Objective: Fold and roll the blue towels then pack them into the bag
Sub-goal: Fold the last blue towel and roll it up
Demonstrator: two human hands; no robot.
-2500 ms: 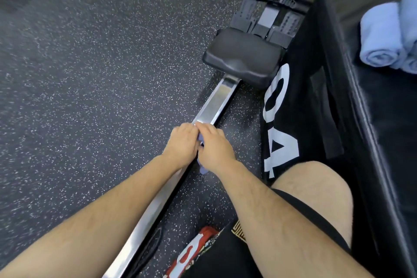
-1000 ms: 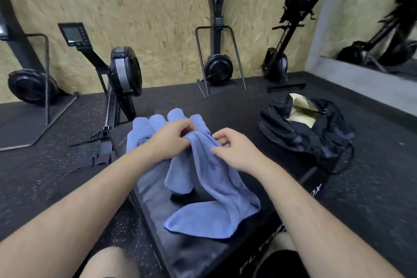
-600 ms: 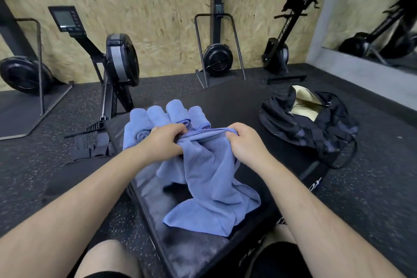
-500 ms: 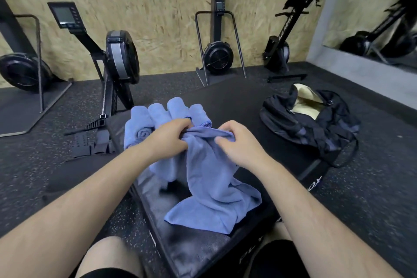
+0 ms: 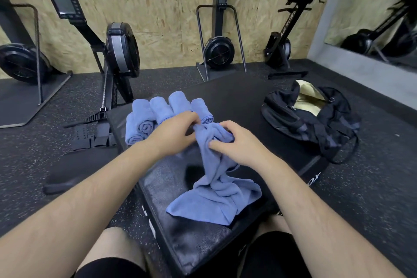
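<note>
1 blue towel (image 5: 216, 196), top pinched by left hand (image 5: 173, 135) and right hand (image 5: 237, 144), tail on box (image 5: 180, 244).

Single head-worn view — forward and down, close over the box (image 5: 180, 244).

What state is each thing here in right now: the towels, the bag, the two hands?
Loose blue towel: unfolded, bunched, top held up, bottom draped on black box.
Rolled towels: rolled, side by side on box.
Bag: unzipped, pale lining showing.
Left hand: pinching the towel.
Right hand: gripping the towel.
</note>
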